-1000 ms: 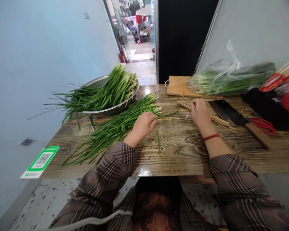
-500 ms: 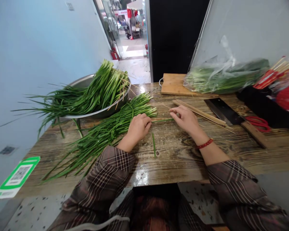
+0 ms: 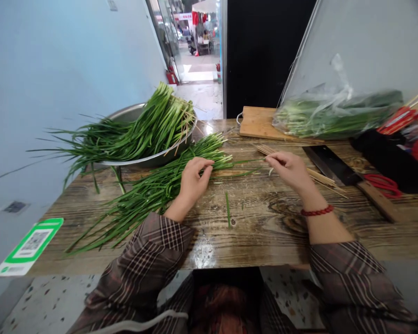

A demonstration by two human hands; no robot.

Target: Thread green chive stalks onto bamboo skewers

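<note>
A long pile of green garlic chives (image 3: 149, 190) lies slantwise on the wooden table, pale ends toward the middle. At those ends is my left hand (image 3: 195, 181), thumb and forefinger curled together in a loose pinch on the chives. My right hand (image 3: 289, 171) is raised just right of the middle, fingertips pinched. A small pale curl shows under its fingers, too small to name. Thin green chive blades (image 3: 242, 174) stretch over the table between the hands. Bamboo skewers (image 3: 322, 178) lie behind and partly under my right hand. One cut blade (image 3: 227, 211) rests near the front.
A metal basin (image 3: 142, 162) heaped with chives and skewers stands at the back left. Farther right are a cutting board (image 3: 256, 123), bagged greens (image 3: 334, 116), a cleaver (image 3: 329, 164) and red bands (image 3: 383, 185). A QR card (image 3: 31, 246) is at the left edge.
My right hand has moved right, away from the left. My left hand has turned, showing its thumb and forefinger. The whole view has shifted slightly.
</note>
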